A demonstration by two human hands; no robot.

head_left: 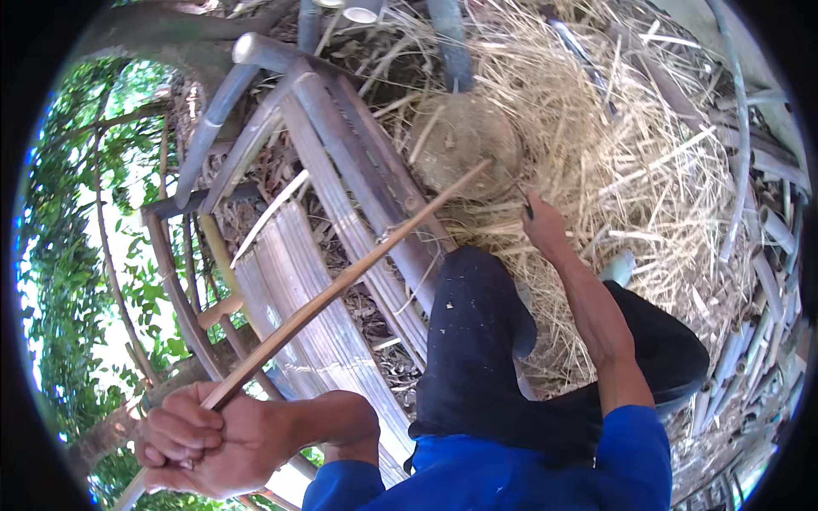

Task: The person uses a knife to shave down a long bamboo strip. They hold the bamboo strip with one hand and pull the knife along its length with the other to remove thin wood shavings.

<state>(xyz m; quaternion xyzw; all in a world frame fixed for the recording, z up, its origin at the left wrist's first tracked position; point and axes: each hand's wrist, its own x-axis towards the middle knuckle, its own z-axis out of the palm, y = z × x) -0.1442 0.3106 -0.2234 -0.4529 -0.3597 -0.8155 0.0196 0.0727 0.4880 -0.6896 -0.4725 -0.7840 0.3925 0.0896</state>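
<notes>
A long, brown split-bamboo strip (341,281) runs slantwise from the lower left up to the centre. Near its lower end my left hand (221,439) is closed in a fist around it. The strip's far tip lies over a round, flat chopping block (443,140), though whether it touches is hard to tell. Just right of the block, my right hand (545,223) is closed on a knife (528,204); a small dark part and a thin edge show, and the rest is hidden or blurred.
Pale shavings (579,145) cover the ground ahead and to the right. A bamboo bench (298,289) stands on the left, with bamboo poles (358,153) framing it. Cut bamboo pieces (758,341) lie piled at the right edge. My bent legs (477,341) are below.
</notes>
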